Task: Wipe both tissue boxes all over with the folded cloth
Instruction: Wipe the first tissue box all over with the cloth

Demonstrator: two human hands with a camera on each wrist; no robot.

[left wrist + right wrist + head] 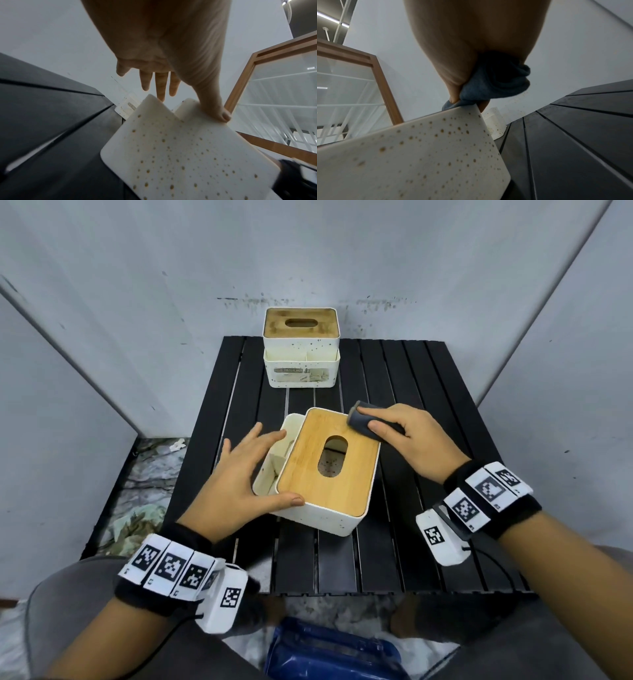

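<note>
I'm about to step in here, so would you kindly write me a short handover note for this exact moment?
Right hand grips the folded cloth on the far right corner of the near tissue box's bamboo lid.
Left hand is open, thumb on the lid's near left corner, fingers spread above the box's open side compartment.
Far tissue box stands untouched at the back of the black slatted table.
Done: wiping of the near lid appears under way.
Left: near box's sides, then the far box.

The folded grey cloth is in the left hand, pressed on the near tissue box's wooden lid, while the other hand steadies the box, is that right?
Not quite: the head view shows the folded grey cloth gripped in the right hand, pressed on the near tissue box's wooden lid. The left hand, fingers straight, steadies the box.
</note>
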